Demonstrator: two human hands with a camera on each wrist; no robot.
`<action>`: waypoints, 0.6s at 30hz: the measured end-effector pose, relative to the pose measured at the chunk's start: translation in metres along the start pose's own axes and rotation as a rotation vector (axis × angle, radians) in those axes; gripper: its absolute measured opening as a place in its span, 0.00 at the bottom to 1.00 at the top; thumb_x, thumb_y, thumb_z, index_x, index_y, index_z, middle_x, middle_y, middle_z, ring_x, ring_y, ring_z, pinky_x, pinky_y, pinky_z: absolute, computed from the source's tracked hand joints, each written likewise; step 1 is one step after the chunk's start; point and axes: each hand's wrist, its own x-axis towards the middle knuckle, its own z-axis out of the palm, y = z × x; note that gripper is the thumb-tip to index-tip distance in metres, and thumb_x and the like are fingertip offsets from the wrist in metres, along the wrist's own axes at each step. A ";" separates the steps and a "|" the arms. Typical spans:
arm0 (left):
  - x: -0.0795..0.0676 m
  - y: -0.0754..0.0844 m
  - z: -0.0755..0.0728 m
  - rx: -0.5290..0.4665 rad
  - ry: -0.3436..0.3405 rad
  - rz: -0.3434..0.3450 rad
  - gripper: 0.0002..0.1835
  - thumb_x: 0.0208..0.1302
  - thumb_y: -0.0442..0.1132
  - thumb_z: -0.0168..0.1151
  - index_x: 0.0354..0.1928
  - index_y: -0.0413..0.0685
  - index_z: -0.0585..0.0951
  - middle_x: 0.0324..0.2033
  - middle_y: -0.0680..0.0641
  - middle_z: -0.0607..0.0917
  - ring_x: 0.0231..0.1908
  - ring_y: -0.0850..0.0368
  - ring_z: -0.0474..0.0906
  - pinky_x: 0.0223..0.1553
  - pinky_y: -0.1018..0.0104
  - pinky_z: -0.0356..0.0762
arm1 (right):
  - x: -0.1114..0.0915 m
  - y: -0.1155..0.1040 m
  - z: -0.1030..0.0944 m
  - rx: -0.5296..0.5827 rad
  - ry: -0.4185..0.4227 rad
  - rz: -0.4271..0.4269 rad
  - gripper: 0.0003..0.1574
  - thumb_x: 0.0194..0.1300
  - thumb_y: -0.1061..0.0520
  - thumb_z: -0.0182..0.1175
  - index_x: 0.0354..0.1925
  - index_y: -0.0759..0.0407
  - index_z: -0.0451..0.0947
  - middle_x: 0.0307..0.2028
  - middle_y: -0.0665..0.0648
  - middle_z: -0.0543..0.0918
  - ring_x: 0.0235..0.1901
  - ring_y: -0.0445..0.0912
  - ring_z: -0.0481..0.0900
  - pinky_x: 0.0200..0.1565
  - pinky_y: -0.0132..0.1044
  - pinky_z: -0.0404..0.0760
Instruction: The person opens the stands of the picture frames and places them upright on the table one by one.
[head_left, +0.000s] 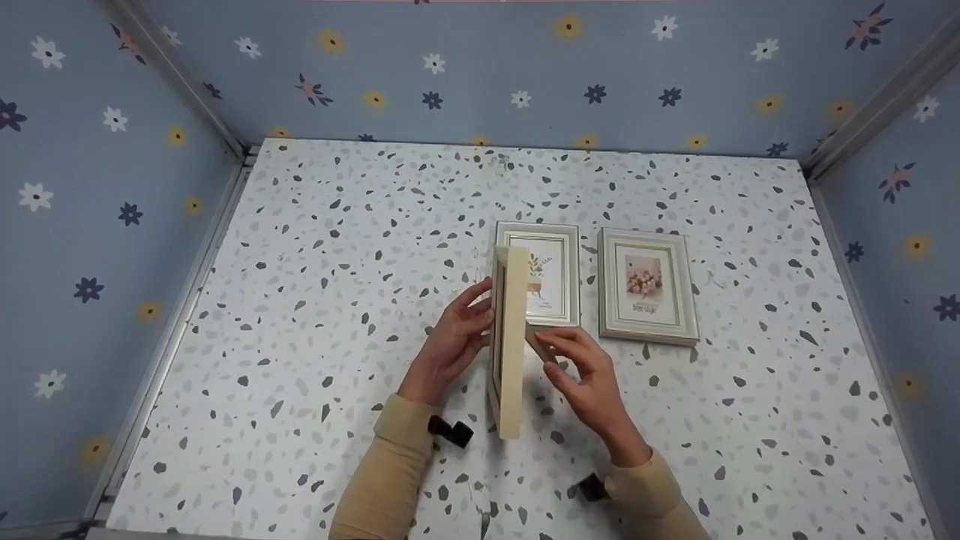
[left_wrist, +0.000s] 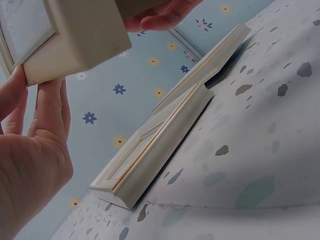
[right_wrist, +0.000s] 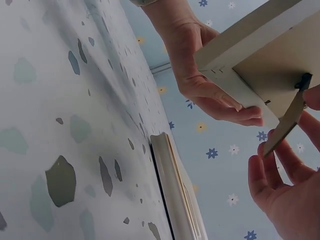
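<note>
Blue walls strewn with white, yellow and dark flowers surrounded us on three sides, and within them stood our white counter, speckled with grey chips. Tan sleeves covered both our arms.

We had a cream picture frame lifted clear of the counter and turned edge-on to the head view, its glass front facing left and its back facing right. It partly covered the nearer of two more frames, a pale frame lying flat and face up; a second flat frame lay just to the right of that one, a narrow strip of counter between them.

Our left hand held the raised frame by its edge, the grip closed with thumb and fingers against it. Our right hand worked at the back, its grip pinching the narrow stand flap between thumb and fingers, the flap tilted out from the back panel.

We could make out a pink flower print in the right-hand frame. Smallest were a black device at the left wrist and a dark hinge at the flap's end.
</note>
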 end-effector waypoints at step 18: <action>0.001 -0.002 -0.003 0.001 -0.031 0.016 0.24 0.68 0.25 0.58 0.65 0.47 0.73 0.52 0.41 0.82 0.43 0.53 0.83 0.37 0.63 0.83 | 0.001 0.003 -0.003 0.034 0.030 0.010 0.22 0.60 0.79 0.57 0.54 0.78 0.76 0.49 0.73 0.77 0.51 0.54 0.78 0.51 0.40 0.80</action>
